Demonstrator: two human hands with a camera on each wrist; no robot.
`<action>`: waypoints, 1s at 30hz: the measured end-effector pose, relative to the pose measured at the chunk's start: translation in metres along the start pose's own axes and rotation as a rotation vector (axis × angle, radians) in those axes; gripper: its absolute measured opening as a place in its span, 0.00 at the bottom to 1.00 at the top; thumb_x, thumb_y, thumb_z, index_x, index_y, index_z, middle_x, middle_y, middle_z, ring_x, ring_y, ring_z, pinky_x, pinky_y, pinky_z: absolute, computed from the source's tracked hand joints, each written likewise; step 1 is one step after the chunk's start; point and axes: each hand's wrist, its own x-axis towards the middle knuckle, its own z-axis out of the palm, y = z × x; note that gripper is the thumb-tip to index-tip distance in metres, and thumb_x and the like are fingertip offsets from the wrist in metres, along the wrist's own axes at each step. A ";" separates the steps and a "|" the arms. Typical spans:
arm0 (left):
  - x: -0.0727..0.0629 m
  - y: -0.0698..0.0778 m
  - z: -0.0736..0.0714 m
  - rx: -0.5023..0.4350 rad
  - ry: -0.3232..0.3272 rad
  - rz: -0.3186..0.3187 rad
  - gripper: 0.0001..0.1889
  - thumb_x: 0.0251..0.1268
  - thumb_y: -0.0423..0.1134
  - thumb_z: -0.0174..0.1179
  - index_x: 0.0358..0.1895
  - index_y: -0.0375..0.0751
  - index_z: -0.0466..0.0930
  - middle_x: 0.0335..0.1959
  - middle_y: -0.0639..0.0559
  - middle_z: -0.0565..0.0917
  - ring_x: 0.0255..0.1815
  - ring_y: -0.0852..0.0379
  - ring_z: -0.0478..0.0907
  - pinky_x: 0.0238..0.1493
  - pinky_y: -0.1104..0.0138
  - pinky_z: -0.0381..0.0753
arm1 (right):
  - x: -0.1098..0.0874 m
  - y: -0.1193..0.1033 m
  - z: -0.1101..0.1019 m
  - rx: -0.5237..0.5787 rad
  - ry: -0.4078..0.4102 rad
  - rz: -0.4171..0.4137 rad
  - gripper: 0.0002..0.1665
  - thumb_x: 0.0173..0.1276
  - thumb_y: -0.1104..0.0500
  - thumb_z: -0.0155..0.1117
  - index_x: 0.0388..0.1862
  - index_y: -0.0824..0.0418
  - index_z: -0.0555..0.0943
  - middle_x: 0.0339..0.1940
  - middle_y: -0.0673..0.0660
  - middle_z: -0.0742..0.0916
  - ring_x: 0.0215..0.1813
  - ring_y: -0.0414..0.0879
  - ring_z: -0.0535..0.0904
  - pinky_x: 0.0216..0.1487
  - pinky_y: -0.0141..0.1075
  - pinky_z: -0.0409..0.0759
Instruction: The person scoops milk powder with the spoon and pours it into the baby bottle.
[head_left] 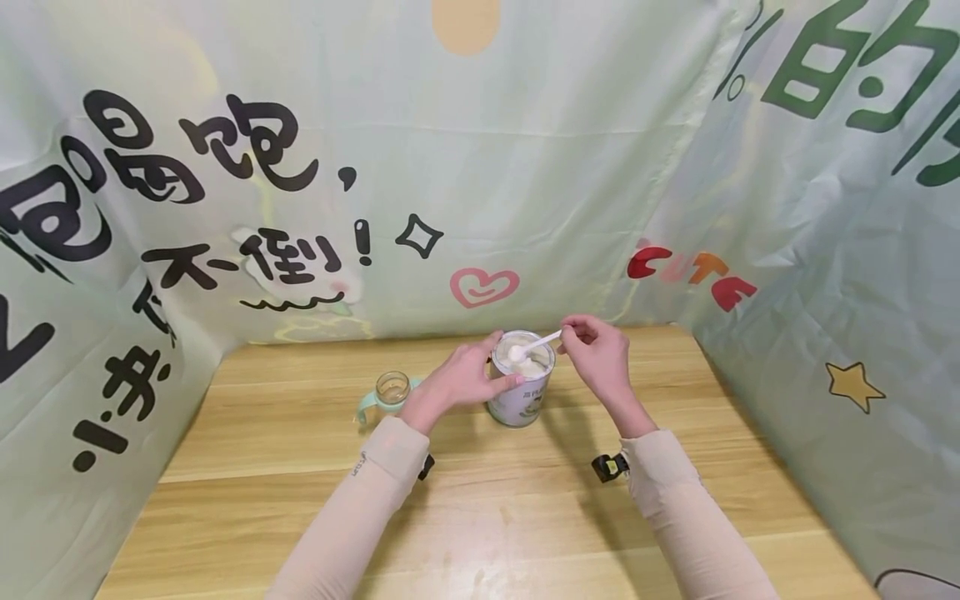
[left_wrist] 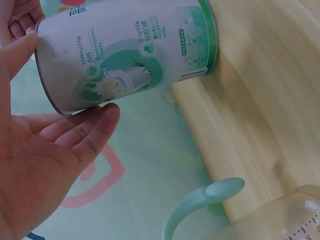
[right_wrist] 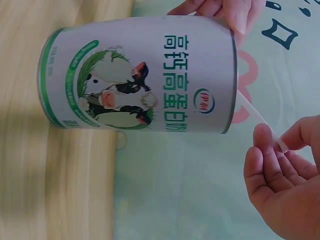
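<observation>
Powder [head_left: 537, 367] lies in an open can [head_left: 514, 407] standing upright between the two hands on the wooden table [head_left: 487, 521]. The left hand [head_left: 461, 375] grips the can's upper edge, thumb on the near side, fingers reaching round the far side. The right hand [head_left: 602, 354] pinches the handle end of a white spoon [head_left: 545, 339], which slants down leftward into the can; whether its bowl touches the powder is hard to tell. Left of the left hand stands a clear bottle [head_left: 392, 388] with a mint-green handle.
</observation>
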 end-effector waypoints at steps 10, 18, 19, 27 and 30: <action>-0.005 -0.004 -0.010 -0.044 0.063 -0.024 0.48 0.69 0.62 0.67 0.83 0.40 0.59 0.75 0.38 0.76 0.71 0.41 0.78 0.72 0.47 0.78 | -0.001 -0.010 -0.001 0.030 0.021 -0.011 0.12 0.72 0.61 0.61 0.46 0.62 0.90 0.30 0.62 0.92 0.28 0.38 0.86 0.26 0.27 0.74; -0.015 -0.014 -0.024 -0.029 0.163 0.001 0.37 0.68 0.59 0.67 0.75 0.43 0.73 0.64 0.41 0.85 0.65 0.46 0.82 0.66 0.51 0.82 | -0.002 -0.020 0.005 0.077 0.034 -0.039 0.11 0.72 0.61 0.62 0.46 0.62 0.90 0.29 0.60 0.91 0.28 0.36 0.84 0.26 0.27 0.74; -0.017 -0.016 -0.026 -0.031 0.171 0.002 0.37 0.68 0.59 0.68 0.74 0.44 0.74 0.65 0.41 0.85 0.65 0.45 0.82 0.67 0.50 0.82 | -0.002 -0.021 0.006 0.083 0.031 -0.040 0.11 0.72 0.61 0.63 0.45 0.61 0.90 0.29 0.60 0.91 0.28 0.37 0.84 0.25 0.27 0.73; -0.035 -0.031 -0.041 -0.054 0.216 -0.012 0.37 0.68 0.57 0.69 0.75 0.44 0.73 0.69 0.43 0.82 0.70 0.43 0.80 0.73 0.48 0.78 | -0.005 -0.032 0.019 0.152 0.004 -0.057 0.11 0.72 0.63 0.62 0.45 0.63 0.90 0.31 0.65 0.92 0.29 0.46 0.88 0.27 0.25 0.78; -0.044 -0.038 -0.046 -0.034 0.218 -0.019 0.38 0.68 0.59 0.68 0.76 0.44 0.72 0.69 0.42 0.83 0.70 0.43 0.80 0.73 0.46 0.77 | -0.008 -0.034 0.026 0.174 -0.005 -0.072 0.11 0.71 0.64 0.62 0.44 0.63 0.90 0.30 0.65 0.91 0.29 0.49 0.88 0.29 0.24 0.78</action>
